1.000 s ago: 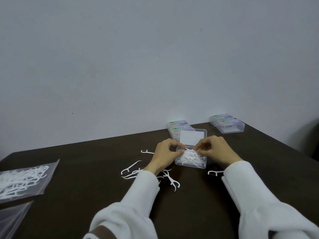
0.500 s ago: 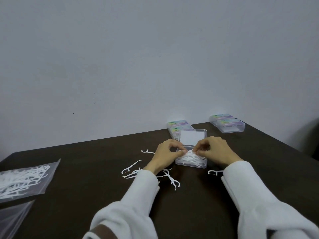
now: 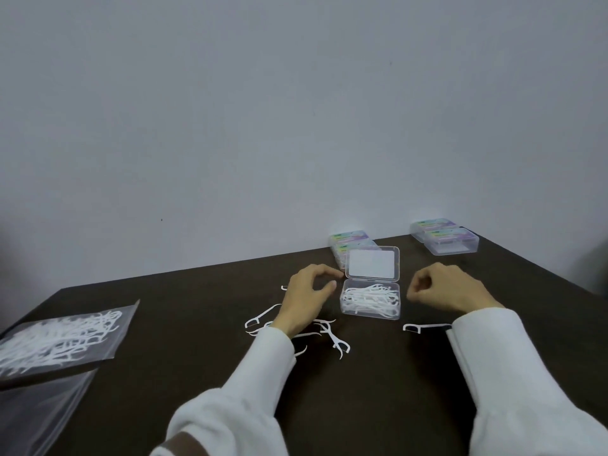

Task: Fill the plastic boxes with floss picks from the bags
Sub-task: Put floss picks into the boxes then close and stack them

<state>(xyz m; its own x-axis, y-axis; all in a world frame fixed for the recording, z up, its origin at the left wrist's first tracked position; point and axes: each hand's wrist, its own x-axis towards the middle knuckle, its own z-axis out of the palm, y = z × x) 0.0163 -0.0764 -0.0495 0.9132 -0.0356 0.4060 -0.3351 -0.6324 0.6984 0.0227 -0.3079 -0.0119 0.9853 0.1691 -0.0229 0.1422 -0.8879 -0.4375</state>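
A dark brown matte surface (image 3: 378, 390) fills the lower half of the frame, meeting a plain pale grey wall (image 3: 296, 110) that takes up the upper half.

Right of centre lies the clear plastic box (image 3: 370, 297), its hinged lid (image 3: 371, 263) thrown back flat toward the wall, and a loose tangle of thin white floss picks (image 3: 370, 297) fills its tray. The left hand (image 3: 307, 299) sits just left of the box, its grip loosely curled and holding nothing, fingertips near the hinge corner but not touching it. The right hand (image 3: 444, 287) lies just right of the box, apart from it, grip likewise curled in on itself and empty. Both arms wear white sleeves.

Scattered white floss picks (image 3: 334, 339) lie under and beside the left wrist; a single pick (image 3: 424, 326) lies by the right cuff. At the left edge rests a clear glossy plastic bag of picks (image 3: 62, 337), with another, flat clear bag (image 3: 39, 409) below it. Closed clear boxes with pastel labels (image 3: 444, 238) stand at the far edge by the wall, a second pair (image 3: 350, 240) behind the open lid.
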